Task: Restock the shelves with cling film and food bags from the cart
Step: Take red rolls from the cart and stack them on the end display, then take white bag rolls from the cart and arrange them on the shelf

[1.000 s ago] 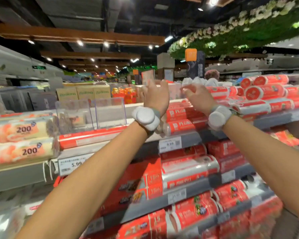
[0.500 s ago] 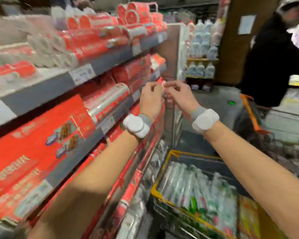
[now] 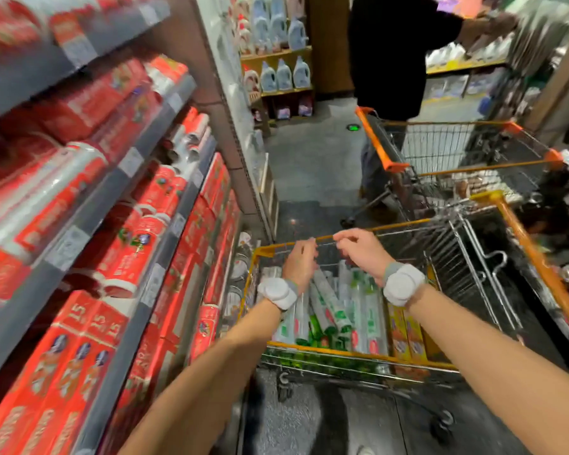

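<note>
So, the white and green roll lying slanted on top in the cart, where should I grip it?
Probably around its middle, coming from above. The roll lies slanted on top of the other rolls, so its long side is bare, while its ends look crowded by neighbours.

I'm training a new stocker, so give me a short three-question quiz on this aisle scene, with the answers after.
1. True or false: the yellow-rimmed cart is empty.
2. The shelves of red packs stand: A left of the cart, B right of it, C beyond it.
3. The left hand and right hand hover over which items?
Key: 1 false, it holds stock. 2 A. 3 the green-labelled rolls.
</note>
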`<control>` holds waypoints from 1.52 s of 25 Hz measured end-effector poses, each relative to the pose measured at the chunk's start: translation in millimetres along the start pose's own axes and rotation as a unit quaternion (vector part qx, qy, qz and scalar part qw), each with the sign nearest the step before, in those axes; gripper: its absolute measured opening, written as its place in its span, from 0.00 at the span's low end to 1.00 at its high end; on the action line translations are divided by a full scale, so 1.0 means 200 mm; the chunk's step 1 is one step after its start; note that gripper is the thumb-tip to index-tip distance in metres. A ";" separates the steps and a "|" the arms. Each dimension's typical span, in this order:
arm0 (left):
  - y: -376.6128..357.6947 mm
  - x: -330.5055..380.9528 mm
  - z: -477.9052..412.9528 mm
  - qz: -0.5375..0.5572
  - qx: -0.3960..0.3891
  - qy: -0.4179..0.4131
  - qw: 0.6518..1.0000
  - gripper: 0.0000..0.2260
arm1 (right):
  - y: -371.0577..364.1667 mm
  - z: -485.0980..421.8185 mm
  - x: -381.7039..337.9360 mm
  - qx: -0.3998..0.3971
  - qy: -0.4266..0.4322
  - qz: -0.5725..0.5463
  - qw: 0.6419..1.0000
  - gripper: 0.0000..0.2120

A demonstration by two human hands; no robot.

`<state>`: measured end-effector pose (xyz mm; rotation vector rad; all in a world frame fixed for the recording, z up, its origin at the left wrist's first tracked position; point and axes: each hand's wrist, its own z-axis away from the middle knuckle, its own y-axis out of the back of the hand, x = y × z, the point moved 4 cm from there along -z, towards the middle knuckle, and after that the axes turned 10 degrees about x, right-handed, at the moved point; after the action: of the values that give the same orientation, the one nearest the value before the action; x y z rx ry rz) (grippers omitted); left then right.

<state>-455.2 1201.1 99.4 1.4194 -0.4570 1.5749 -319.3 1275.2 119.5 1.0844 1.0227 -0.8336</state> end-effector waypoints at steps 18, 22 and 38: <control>-0.34 -1.18 0.06 -0.320 -0.225 0.102 0.914 0.12 | 0.09 0.19 1.22 -0.261 -0.267 0.305 0.876 0.21; -0.31 -1.20 0.11 -0.309 -0.212 0.026 0.927 0.13 | 0.05 0.30 1.27 -0.265 -0.194 0.388 0.861 0.20; -0.11 -1.63 0.88 -0.222 -0.198 0.071 0.952 0.11 | 0.06 1.21 1.56 -0.234 -0.168 0.363 0.886 0.12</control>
<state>-371.8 949.2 -159.2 1.0043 -0.3165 1.1329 -149.3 1029.0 -140.0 0.7684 0.4177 -0.1295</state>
